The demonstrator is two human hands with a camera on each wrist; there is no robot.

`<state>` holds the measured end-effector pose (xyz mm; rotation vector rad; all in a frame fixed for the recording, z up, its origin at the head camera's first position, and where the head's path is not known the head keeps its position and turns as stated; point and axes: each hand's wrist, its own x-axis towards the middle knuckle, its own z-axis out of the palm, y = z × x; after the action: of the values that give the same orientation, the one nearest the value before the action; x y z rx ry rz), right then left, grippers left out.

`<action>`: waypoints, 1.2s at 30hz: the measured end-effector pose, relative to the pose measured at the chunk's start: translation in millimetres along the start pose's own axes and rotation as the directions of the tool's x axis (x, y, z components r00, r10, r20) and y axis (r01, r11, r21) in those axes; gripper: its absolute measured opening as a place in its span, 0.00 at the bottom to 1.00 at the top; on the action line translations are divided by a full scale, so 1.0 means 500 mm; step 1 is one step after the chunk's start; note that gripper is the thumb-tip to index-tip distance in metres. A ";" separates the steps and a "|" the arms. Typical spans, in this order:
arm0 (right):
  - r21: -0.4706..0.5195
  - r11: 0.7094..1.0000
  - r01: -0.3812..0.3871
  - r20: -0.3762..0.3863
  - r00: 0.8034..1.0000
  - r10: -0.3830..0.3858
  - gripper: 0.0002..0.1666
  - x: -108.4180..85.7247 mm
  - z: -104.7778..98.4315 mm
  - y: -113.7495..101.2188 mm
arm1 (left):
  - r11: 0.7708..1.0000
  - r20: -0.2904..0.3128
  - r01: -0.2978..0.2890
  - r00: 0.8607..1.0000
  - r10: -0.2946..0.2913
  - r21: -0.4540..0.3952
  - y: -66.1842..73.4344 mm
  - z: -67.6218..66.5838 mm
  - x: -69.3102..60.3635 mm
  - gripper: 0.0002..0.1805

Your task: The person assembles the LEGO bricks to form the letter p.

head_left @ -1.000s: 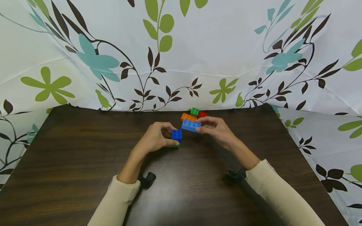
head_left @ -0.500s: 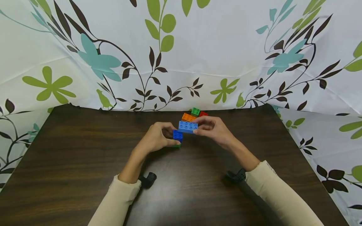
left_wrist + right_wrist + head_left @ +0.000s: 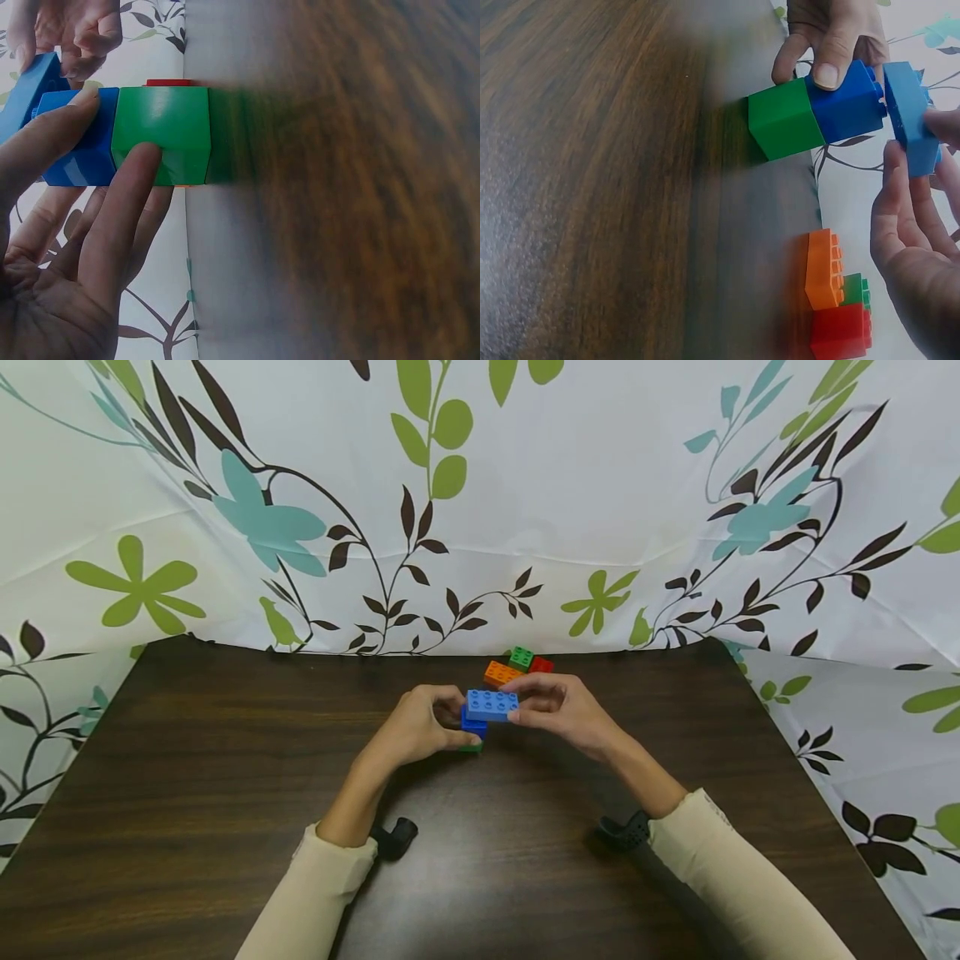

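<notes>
My left hand [image 3: 422, 725] grips a two-block stack standing on the table, thumb on one side and fingers on the other. The stack has a green toy building block [image 3: 176, 124] at the bottom and a dark blue block [image 3: 851, 112] on top. Between the thumb and fingers of my right hand [image 3: 566, 712] is a light blue brick [image 3: 492, 705], longer and flatter than the dark blue block. It sits right over the dark blue block's studs, slightly tilted in the right wrist view. Whether the two touch I cannot tell.
Just behind the hands, an orange brick [image 3: 502, 673], a small green block [image 3: 521, 658] and a red block [image 3: 542, 665] lie close together near the table's back edge. A patterned cloth [image 3: 525, 510] hangs behind the dark wooden table [image 3: 225, 777].
My right hand has carried the light blue brick left and slightly down in the head view, from beside the stack to over it. The left hand has stayed on the stack.
</notes>
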<state>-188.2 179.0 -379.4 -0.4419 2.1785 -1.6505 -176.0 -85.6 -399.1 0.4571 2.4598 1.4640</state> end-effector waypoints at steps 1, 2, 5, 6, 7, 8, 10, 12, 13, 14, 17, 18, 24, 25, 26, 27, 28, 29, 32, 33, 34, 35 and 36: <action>-0.003 1.000 0.008 0.006 1.000 -0.008 0.24 0.000 0.001 0.000 | 1.000 0.000 0.001 1.000 -0.001 0.002 0.000 0.000 0.000 0.16; -0.006 1.000 0.015 0.011 1.000 -0.015 0.24 0.000 0.002 0.001 | 1.000 -0.001 0.004 1.000 -0.004 0.003 0.001 0.000 0.000 0.16; -0.018 0.999 0.038 0.025 0.999 -0.038 0.24 0.000 0.005 0.002 | 1.000 -0.002 0.008 1.000 -0.008 0.008 0.001 0.000 0.001 0.16; -0.025 0.999 0.045 0.029 0.999 -0.045 0.24 0.000 0.006 0.002 | 1.000 -0.002 0.008 1.000 -0.008 0.008 0.001 0.000 0.000 0.16; -0.031 0.998 0.053 0.034 0.998 -0.052 0.24 0.001 0.006 0.002 | 1.000 -0.002 0.007 1.000 -0.007 0.009 0.000 0.000 0.001 0.16; -0.036 0.998 0.060 0.039 0.998 -0.058 0.24 0.001 0.007 0.002 | 1.000 -0.002 0.006 1.000 -0.006 0.008 -0.001 0.000 0.001 0.16; -0.047 0.996 0.074 0.049 0.996 -0.072 0.24 0.001 0.008 0.003 | 1.000 -0.001 0.003 1.000 -0.003 0.002 -0.002 0.001 0.001 0.15; -0.052 0.995 0.084 0.058 0.995 -0.081 0.23 0.002 0.008 0.002 | 1.000 -0.001 -0.001 1.000 0.001 -0.002 -0.003 0.001 0.001 0.15; -0.051 0.995 0.086 0.063 0.995 -0.083 0.23 0.002 0.009 0.003 | 1.000 -0.001 -0.004 1.000 0.004 -0.003 -0.003 0.002 0.000 0.15; -0.050 0.995 0.091 0.065 0.994 -0.087 0.23 0.001 0.009 0.002 | 1.000 -0.002 -0.006 1.000 0.006 -0.004 -0.002 0.002 0.000 0.15; -0.041 0.995 0.096 0.072 0.993 -0.093 0.23 0.001 0.011 0.001 | 1.000 -0.008 -0.013 1.000 0.013 0.002 -0.002 0.002 0.000 0.15; -0.038 0.995 0.096 0.073 0.993 -0.093 0.23 0.000 0.011 0.001 | 1.000 -0.011 -0.015 1.000 0.015 0.005 -0.002 0.002 0.000 0.15; -0.037 0.996 0.085 0.069 0.994 -0.083 0.23 0.001 0.014 -0.001 | 1.000 -0.011 -0.016 1.000 0.016 0.012 -0.002 0.002 0.000 0.15; -0.035 0.996 0.081 0.067 0.995 -0.079 0.23 0.002 0.014 0.000 | 1.000 -0.010 -0.014 1.000 0.014 0.013 -0.002 0.002 0.000 0.15; -0.031 0.997 0.077 0.066 0.995 -0.075 0.23 0.003 0.014 0.000 | 1.000 -0.009 -0.013 1.000 0.013 0.013 -0.001 0.002 -0.001 0.15; -0.025 0.997 0.069 0.065 0.996 -0.067 0.23 0.004 0.014 0.000 | 1.000 -0.007 -0.012 1.000 0.012 0.013 -0.001 0.002 -0.001 0.15; -0.021 0.998 0.062 0.063 0.996 -0.061 0.23 0.005 0.014 0.000 | 1.000 -0.006 -0.010 1.000 0.010 0.013 -0.001 0.002 -0.001 0.15; -0.016 0.998 0.054 0.061 0.997 -0.053 0.23 0.006 0.014 0.000 | 1.000 -0.006 -0.009 1.000 0.009 0.014 -0.001 0.002 -0.001 0.15; -0.002 0.999 0.034 0.058 0.998 -0.034 0.23 0.007 0.015 -0.003 | 1.000 -0.008 -0.010 1.000 0.011 0.018 0.000 0.002 -0.001 0.15; 0.000 1.000 0.030 0.058 0.998 -0.030 0.23 0.007 0.016 -0.004 | 1.000 -0.009 -0.011 1.000 0.011 0.018 -0.001 0.002 -0.001 0.15; 0.003 1.000 0.030 0.060 0.998 -0.030 0.23 0.007 0.016 -0.005 | 1.000 -0.010 -0.011 1.000 0.012 0.017 -0.001 0.002 -0.001 0.15; 0.008 1.000 0.027 0.061 0.998 -0.028 0.23 0.007 0.016 -0.006 | 1.000 -0.010 -0.012 1.000 0.012 0.016 -0.001 0.002 -0.001 0.15; 0.010 1.000 0.026 0.061 0.998 -0.027 0.23 0.007 0.016 -0.007 | 1.000 -0.010 -0.013 1.000 0.014 0.013 -0.001 0.003 0.000 0.15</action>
<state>-187.5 169.5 -378.4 -0.5140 2.1285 -1.6384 -175.3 -84.8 -400.2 0.4706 2.4804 1.4602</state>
